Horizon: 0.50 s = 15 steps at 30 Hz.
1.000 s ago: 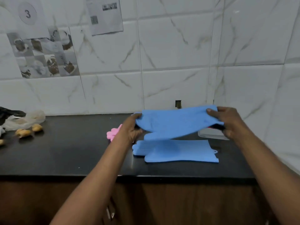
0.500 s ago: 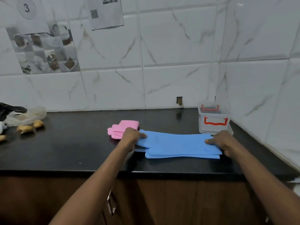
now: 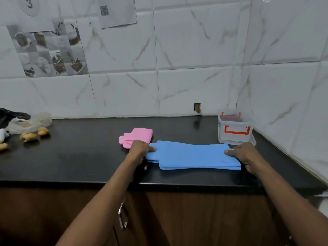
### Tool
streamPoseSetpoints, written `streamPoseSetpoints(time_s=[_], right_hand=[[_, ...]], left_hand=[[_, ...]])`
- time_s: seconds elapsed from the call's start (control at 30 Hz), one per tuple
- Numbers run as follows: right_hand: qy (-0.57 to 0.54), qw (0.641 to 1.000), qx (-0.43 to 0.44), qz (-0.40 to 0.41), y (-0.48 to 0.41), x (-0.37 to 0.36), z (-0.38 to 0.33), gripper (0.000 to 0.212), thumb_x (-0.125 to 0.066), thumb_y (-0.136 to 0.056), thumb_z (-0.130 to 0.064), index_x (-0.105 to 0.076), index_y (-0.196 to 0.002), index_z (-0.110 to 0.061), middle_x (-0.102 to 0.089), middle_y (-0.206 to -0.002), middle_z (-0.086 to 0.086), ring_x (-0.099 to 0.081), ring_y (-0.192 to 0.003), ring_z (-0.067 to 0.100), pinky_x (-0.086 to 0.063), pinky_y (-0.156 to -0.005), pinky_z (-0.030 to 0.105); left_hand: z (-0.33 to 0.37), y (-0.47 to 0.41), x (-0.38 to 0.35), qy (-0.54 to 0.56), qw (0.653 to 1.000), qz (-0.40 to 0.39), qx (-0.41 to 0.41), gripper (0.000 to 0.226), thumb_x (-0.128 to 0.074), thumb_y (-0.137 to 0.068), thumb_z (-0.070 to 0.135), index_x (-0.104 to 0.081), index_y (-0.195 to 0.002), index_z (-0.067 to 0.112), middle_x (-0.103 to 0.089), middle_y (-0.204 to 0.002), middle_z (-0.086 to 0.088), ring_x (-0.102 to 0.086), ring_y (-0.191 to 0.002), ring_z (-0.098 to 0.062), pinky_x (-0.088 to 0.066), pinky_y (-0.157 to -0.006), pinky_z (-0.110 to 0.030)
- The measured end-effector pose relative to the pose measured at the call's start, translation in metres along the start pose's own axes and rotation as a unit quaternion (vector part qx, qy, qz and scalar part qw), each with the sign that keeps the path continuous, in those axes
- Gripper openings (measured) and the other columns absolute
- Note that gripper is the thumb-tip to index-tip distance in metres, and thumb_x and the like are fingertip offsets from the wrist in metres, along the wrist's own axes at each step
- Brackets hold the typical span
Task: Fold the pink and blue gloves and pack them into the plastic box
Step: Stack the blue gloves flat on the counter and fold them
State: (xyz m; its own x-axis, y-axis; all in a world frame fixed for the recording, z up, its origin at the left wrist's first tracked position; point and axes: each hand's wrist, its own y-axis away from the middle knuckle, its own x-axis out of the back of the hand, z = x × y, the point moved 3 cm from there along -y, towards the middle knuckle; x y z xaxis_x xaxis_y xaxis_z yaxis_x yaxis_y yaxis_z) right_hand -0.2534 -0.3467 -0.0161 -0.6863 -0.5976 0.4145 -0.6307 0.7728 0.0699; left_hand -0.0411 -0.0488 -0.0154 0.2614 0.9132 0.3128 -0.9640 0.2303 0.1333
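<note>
Two blue gloves (image 3: 193, 155) lie stacked flat on the black counter (image 3: 79, 157), fingers pointing left, cuffs to the right. My left hand (image 3: 140, 148) grips the finger end of the stack. My right hand (image 3: 243, 153) holds the cuff end, thumb on top. Folded pink gloves (image 3: 140, 135) rest just behind my left hand. A clear plastic box (image 3: 234, 130) with red handles stands open in the back right corner, close behind my right hand.
A plastic bag (image 3: 26, 121) and several small tan pieces (image 3: 32, 135) lie at the far left of the counter. Tiled walls close off the back and the right side. A cabinet handle (image 3: 122, 217) sits below the counter edge.
The upper blue glove, held in the air a second ago, has come down onto the other blue glove. Both hands have lowered to the counter and stay on the stack's ends.
</note>
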Motion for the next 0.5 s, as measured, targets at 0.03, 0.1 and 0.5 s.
streamPoseSetpoints(time_s=[0.03, 0.1, 0.5], right_hand=[[0.000, 1.000, 0.003, 0.004, 0.000, 0.000, 0.000, 0.023, -0.076, -0.079, -0.009, -0.061, -0.073, 0.007, -0.063, -0.073, 0.021, -0.055, -0.060, 0.024, -0.041, -0.058, 0.033], [0.015, 1.000, 0.016, 0.015, -0.001, -0.002, 0.001, 0.025, -0.074, -0.082, -0.012, -0.065, -0.087, 0.011, -0.066, -0.086, 0.025, -0.058, -0.069, 0.026, -0.043, -0.062, 0.035], [0.156, 0.978, 0.085, 0.113, 0.005, -0.012, -0.003, 0.031, -0.061, -0.089, -0.037, -0.050, -0.071, -0.015, -0.054, -0.070, 0.002, -0.054, -0.070, 0.022, -0.037, -0.060, 0.029]], left_hand=[[0.000, -0.001, 0.000, -0.002, 1.000, 0.001, -0.003, 0.029, -0.074, -0.082, 0.007, -0.064, -0.104, -0.009, -0.067, -0.100, -0.022, -0.060, -0.086, -0.030, -0.051, -0.078, -0.035], [0.002, -0.001, 0.000, -0.007, 1.000, 0.006, -0.012, 0.012, -0.072, -0.083, 0.003, -0.064, -0.088, -0.005, -0.064, -0.091, -0.018, -0.058, -0.084, -0.028, -0.048, -0.076, -0.033], [0.007, -0.004, -0.017, -0.183, 0.975, 0.080, -0.091, 0.029, -0.057, -0.086, 0.029, -0.056, -0.096, 0.001, -0.065, -0.097, -0.020, -0.056, -0.080, -0.030, -0.045, -0.067, -0.033]])
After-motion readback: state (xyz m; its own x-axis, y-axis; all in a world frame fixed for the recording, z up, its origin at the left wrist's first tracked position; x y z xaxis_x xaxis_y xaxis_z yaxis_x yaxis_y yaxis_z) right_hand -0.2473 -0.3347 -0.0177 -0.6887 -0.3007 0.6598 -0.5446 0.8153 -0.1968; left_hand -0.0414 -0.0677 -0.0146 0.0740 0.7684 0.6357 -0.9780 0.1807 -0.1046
